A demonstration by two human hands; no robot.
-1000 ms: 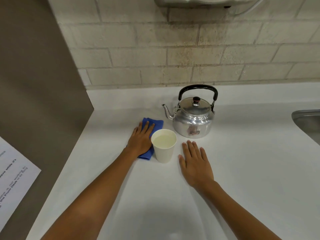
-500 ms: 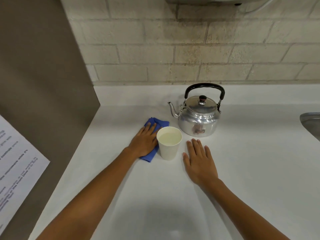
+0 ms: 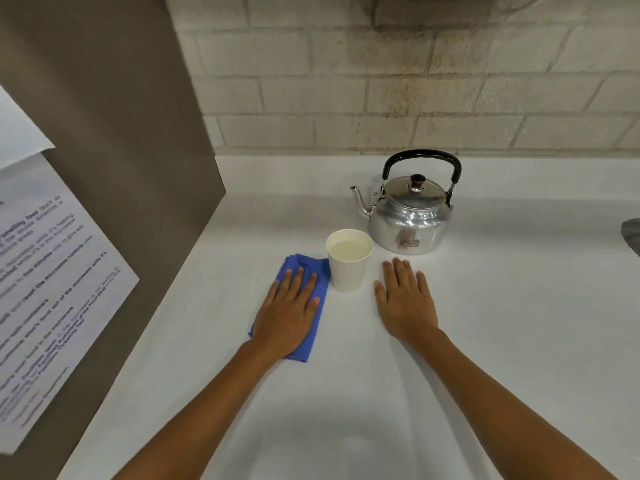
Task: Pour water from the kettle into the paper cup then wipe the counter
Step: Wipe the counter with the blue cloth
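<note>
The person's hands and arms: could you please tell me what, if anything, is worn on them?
Nothing that shows. The left hand and right hand are bare, with no gloves, rings, watch or bracelets visible. Both forearms are uncovered down to the picture's lower edge; no sleeve comes into view.

A shared kitchenette: white bench (image 3: 485,341) against a painted block wall (image 3: 381,98), sink edge (image 3: 631,233), and a posted notice (image 3: 45,289) about microwave use.

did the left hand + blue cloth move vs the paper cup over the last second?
Yes. The left hand has slid the blue cloth toward the person; it now trails nearer than the paper cup, while cup and kettle kept their spacing.
</note>
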